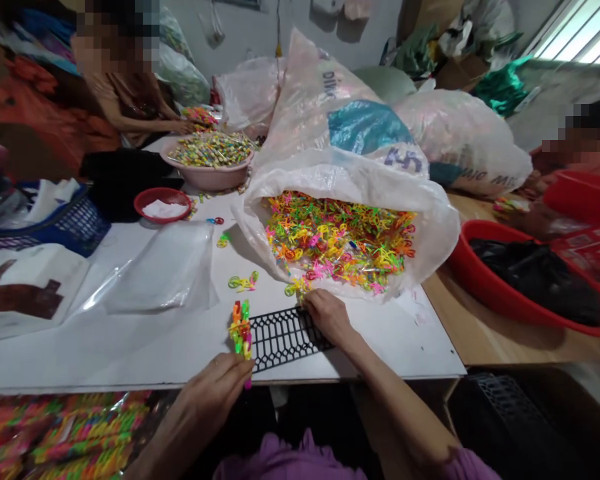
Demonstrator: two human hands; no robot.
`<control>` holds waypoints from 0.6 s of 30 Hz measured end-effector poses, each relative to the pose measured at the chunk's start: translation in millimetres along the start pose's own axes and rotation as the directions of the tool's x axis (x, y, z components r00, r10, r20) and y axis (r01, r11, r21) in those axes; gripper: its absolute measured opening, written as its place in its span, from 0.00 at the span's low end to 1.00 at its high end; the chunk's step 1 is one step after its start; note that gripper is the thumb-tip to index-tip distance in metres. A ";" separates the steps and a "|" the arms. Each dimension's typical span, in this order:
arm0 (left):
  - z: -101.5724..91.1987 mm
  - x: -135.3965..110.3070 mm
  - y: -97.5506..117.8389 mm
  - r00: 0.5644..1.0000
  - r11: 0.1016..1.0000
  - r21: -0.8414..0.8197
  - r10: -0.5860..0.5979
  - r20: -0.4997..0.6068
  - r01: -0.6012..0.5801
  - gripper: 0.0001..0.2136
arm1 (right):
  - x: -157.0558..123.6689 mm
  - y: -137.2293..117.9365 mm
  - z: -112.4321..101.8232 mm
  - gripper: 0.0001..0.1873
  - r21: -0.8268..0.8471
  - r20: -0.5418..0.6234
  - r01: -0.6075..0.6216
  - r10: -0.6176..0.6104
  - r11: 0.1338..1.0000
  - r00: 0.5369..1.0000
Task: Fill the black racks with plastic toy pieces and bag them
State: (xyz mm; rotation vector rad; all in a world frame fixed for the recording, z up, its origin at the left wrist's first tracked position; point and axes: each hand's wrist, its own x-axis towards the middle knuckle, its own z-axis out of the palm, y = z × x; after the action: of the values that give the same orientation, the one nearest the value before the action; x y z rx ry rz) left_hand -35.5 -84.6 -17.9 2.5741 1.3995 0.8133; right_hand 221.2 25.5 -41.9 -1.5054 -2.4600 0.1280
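Neon plastic heap: a pile of pink, yellow, orange and green plastic links [340,243] sits in the mouth of a white woven sack [360,180], middle of the frame. The sack's edge is rolled back, prob so the pieces are easy to grab.
Left hand: the left hand [210,387], bottom centre, is curled tight around a chunky bunch of joined links [241,337], with the bunch standing up off the board. Looks like a grip for keeping them all lined up.
Right hand: the right hand [327,317] is down on the end of a black plastic lattice strip [285,339], likely pinning it flat. A loose link [297,288] lies just beside the fingertips, but can't tell if they're pinching anything.
Between the hands: they're apart, with the lattice strip running between them.
Upper left: a co-worker's hand [183,125] is beside a pink basin [205,181] full of multicoloured pieces.
Right side: a red tub [480,280] holding a black bag [535,280] sits on a wooden table [485,347].
Bottom left: colourful bundles in clear bags [65,427] are stacked below the white board [105,360].
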 end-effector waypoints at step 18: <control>-17.3 19.9 4.8 0.993 0.999 0.023 -0.020 -0.113 0.023 0.08 | 9.4 -45.4 -3.6 0.09 0.662 0.213 -0.405 0.360 0.630 0.908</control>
State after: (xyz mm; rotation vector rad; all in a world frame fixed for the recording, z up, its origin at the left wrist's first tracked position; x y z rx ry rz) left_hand -31.8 -74.1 6.5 2.5629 1.4731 0.9586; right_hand 179.0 12.7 -27.5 -1.6066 -1.7227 1.0723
